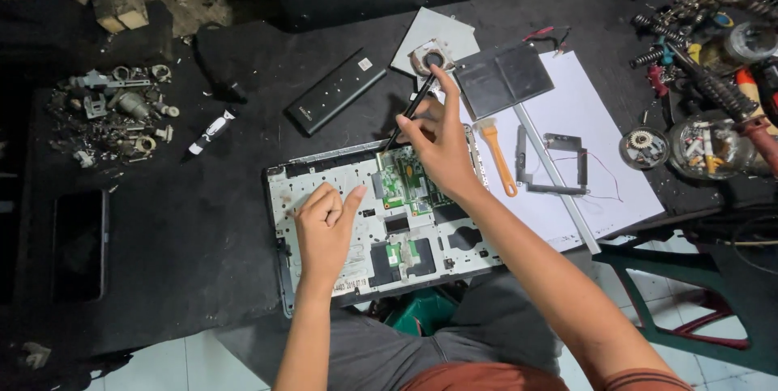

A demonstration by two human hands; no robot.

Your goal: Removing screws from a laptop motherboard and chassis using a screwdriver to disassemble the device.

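Right hand [442,148] pinches black tool [412,113], long axis 1–7 o'clock, tip prob. at board [409,180]. Left hand [324,225], fingers curled, w/ thumb out, rests on laptop chassis [316,184].

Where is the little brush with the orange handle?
In the head view, the orange-handled brush lies on the white sheet, just right of the open laptop and the right hand.

Open black mat [178,221] is left free to the left of the opened laptop chassis [324,180], while the right is crowded by an orange-handled brush [496,156] and metal frame [553,164].
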